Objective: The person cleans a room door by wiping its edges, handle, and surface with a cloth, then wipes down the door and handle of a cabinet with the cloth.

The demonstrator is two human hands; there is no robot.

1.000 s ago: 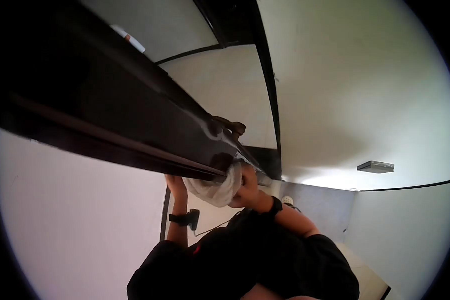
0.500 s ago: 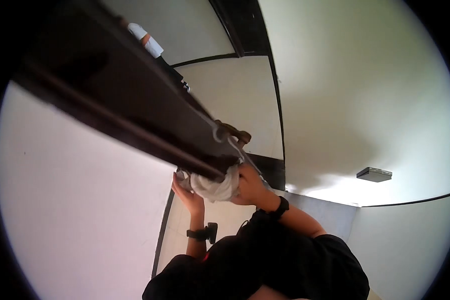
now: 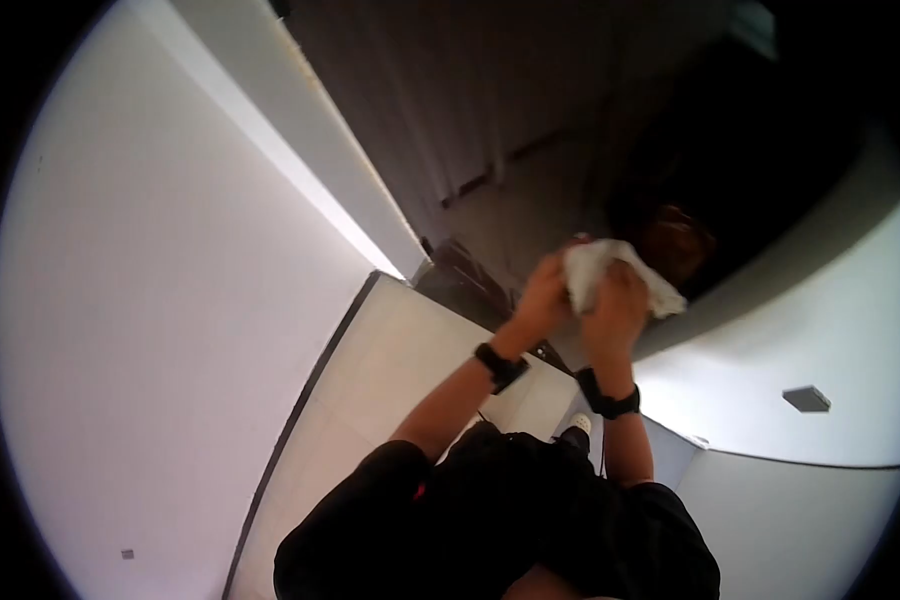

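A crumpled white cloth (image 3: 590,268) is bunched against the dark, glossy door (image 3: 530,190). My right hand (image 3: 618,308) has its fingers bent over the cloth and presses it to the door. My left hand (image 3: 545,295) is at the cloth's left side, its fingers closed at the edge and partly hidden by it. Right of the cloth, a blurred brown-orange door fitting (image 3: 678,240) shows; its exact shape cannot be made out.
A pale wall (image 3: 170,300) fills the left, with a dark skirting strip along the light floor (image 3: 360,390). Another pale wall (image 3: 770,330) on the right carries a small grey box (image 3: 806,399). A light-coloured shoe (image 3: 581,425) shows below my right wrist.
The view has swung from the door's edge to its broad dark face. Both hands and the cloth have moved right and up in view. The person in the background is out of sight.
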